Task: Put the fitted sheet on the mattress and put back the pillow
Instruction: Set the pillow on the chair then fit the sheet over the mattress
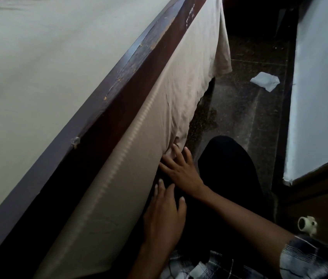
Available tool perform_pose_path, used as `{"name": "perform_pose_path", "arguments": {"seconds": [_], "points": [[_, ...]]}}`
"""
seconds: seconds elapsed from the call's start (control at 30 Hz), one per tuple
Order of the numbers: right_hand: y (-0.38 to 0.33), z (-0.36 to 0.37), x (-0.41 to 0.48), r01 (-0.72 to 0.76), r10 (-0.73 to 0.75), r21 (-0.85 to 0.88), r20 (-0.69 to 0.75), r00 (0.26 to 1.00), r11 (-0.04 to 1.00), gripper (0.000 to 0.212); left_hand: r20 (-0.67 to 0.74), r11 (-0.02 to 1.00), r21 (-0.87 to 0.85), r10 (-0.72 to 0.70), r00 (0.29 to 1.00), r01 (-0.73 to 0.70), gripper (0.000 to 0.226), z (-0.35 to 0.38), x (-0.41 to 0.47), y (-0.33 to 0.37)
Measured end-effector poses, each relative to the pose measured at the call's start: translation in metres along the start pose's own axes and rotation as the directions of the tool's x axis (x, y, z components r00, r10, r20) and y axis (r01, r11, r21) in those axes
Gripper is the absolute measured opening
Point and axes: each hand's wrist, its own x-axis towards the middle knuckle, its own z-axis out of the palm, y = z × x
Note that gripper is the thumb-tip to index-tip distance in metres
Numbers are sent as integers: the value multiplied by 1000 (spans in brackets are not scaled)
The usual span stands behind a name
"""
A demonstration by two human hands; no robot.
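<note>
Head view. Right grip (181, 168) reached in from the lower right on an arm in a plaid sleeve (304, 258). Its fingers were spread and straight, tips pressed on a bunched fold at the lower edge of the fitted sheet (159, 121); no pinch could be seen.

Left grip (165, 216) lay just behind the right grip, nearer the body, fingers likewise straight and slightly apart, tips at the sheet's lower edge. Contact with the cloth could not be told in the shadow.

Fitted sheet, beige, hung down the outer side of the bed, left of both grips. It was smooth beside the left grip and wrinkled ahead of the right grip, with a loose corner hanging free far ahead.

Dark wooden rail (131, 81) ran above the sheet, farther left of the grips; beyond it was the pale bed top (38, 67). Leg in black cloth (229, 168) lay just right of the right grip. Speckled floor (239, 87) stretched ahead, with a white crumpled scrap (264, 82) on it, well ahead and right of the grips. Pale panel (320, 87) stood farthest right.
</note>
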Motion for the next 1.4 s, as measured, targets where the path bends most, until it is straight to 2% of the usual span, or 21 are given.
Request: {"name": "perform_pose_path", "arguments": {"seconds": [0.1, 0.17, 0.23, 0.27, 0.33, 0.4, 0.43, 0.47, 0.53, 0.6, 0.73, 0.8, 0.87, 0.97, 1.03, 1.1, 1.2, 1.3, 1.4], "points": [[-2, -1, 3, -13, 13, 45, -14, 1000, 999, 45, -129, 987, -160, -16, 992, -5, 49, 6, 13, -3], [11, -5, 4, 55, -55, 100, -1, 998, 994, 47, -137, 980, -197, -28, 990, 0, 50, 13, 16, -3], [26, -18, 5, 61, -106, 322, 126, 986, 945, 58, -181, 972, -232, -67, 981, 24, 47, 16, 21, 2], [31, -25, 5, 63, -137, 445, 136, 981, 893, 60, -267, 981, -193, -72, 961, 20, 43, 15, 24, 6], [36, -35, 5, 77, -117, 643, 20, 993, 762, 51, -402, 1000, -11, 9, 916, -14, 35, 9, 32, 13], [42, -41, 2, -51, 85, 773, -3, 996, 632, 45, -428, 989, 148, 86, 899, -24, 30, 4, 42, 12], [46, -41, 0, -92, 174, 772, -25, 984, 628, 47, -421, 982, 189, 105, 901, -26, 28, 2, 46, 11], [48, -44, -1, -112, 220, 734, -52, 974, 670, 48, -397, 977, 212, 106, 912, -22, 26, -1, 47, 11], [50, -42, 1, -85, 156, 566, -78, 985, 820, 50, -317, 964, 263, 106, 942, -20, 20, -6, 46, 14], [48, -34, 4, -61, 78, 447, -19, 997, 892, 51, -263, 960, 280, 102, 959, -25, 21, -5, 43, 17], [46, -27, 6, -101, 123, 305, -52, 991, 947, 46, -273, 963, 266, 126, 954, -51, 17, -3, 40, 12], [47, -22, 10, -181, 191, 187, -39, 981, 966, 51, -285, 955, 289, 154, 946, -68, 20, -2, 42, 12], [41, -22, 17, -230, 229, 125, 21, 973, 965, 53, -233, 935, 349, 147, 961, -58, 26, 1, 43, 13], [29, -34, 41, -321, 312, 98, 96, 945, 942, 34, -132, 905, 425, 93, 987, -29, 30, -1, 40, 14], [29, -44, 55, -354, 339, 75, 159, 927, 932, 29, -40, 930, 367, 33, 999, -16, 33, -5, 36, 15], [35, -47, 55, -310, 282, 69, 261, 923, 948, 37, 25, 972, 230, 35, 999, -40, 38, -8, 30, 22], [43, -43, 39, -287, 181, 161, 473, 862, 944, 57, -42, 994, -17, 106, 994, -107, 37, -9, 34, 29], [43, -36, 39, -317, 149, 260, 509, 847, 912, 64, -167, 967, -230, 70, 984, -108, 21, -2, 54, 21], [52, -37, 47, -311, 91, 296, 574, 814, 903, 69, -310, 984, -146, 54, 949, -104, 37, 17, 62, 18]]}}
